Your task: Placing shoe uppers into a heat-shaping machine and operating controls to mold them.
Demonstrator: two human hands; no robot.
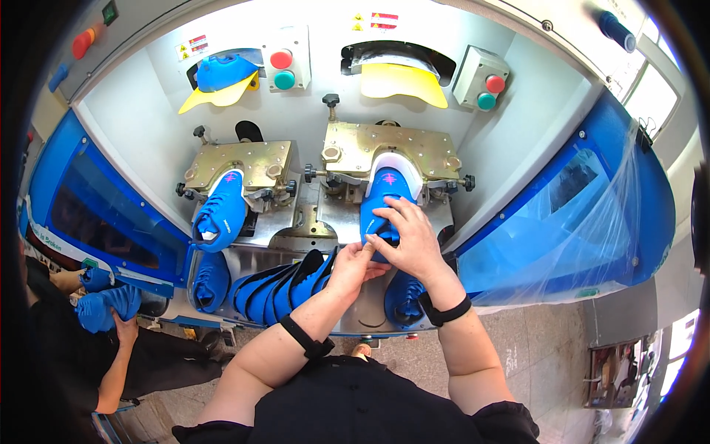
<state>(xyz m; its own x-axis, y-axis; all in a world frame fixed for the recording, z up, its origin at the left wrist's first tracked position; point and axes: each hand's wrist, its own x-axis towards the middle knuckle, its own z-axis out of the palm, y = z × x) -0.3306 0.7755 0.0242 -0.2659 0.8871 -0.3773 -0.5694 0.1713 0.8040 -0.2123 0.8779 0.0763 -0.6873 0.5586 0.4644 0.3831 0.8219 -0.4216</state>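
Observation:
A blue shoe upper (375, 211) sits with its toe in the right-hand brass-coloured clamp (392, 140) of the machine, a white edge spreading around the toe. My left hand (352, 269) pinches the near end of this upper, its fingertips partly hidden. My right hand (409, 240) lies over the upper's opening, thumb beside my left fingers and fingertips curled onto the blue material. In the left-hand clamp (255, 166) rests a second blue, laced upper (224, 211). Between the hands and the left side, a row of blue uppers (277, 292) leans together on the metal ledge.
Blue shoes stand on the ledge at left (211, 283) and right (405, 300). Button boxes (291, 59) (481, 78) and yellow-edged forms (396, 81) are on the back wall. Blue side doors (569, 214) flank the bay. At far left a co-worker's hand (127, 327) holds blue uppers.

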